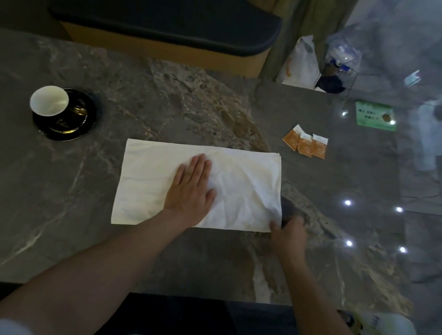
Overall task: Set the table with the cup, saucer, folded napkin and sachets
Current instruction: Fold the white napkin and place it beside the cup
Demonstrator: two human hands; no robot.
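Head view: left hand (190, 188) flat, pinning the napkin (245, 185); right hand (287, 233) pinches its near-right corner. Lifting unevenly could skew the fold.

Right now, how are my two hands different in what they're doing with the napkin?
The left hand lies flat, fingers spread, pressing on the middle of the white napkin; the right hand is curled, pinching the napkin's near right corner at the edge. Both touch the napkin on the marble table.
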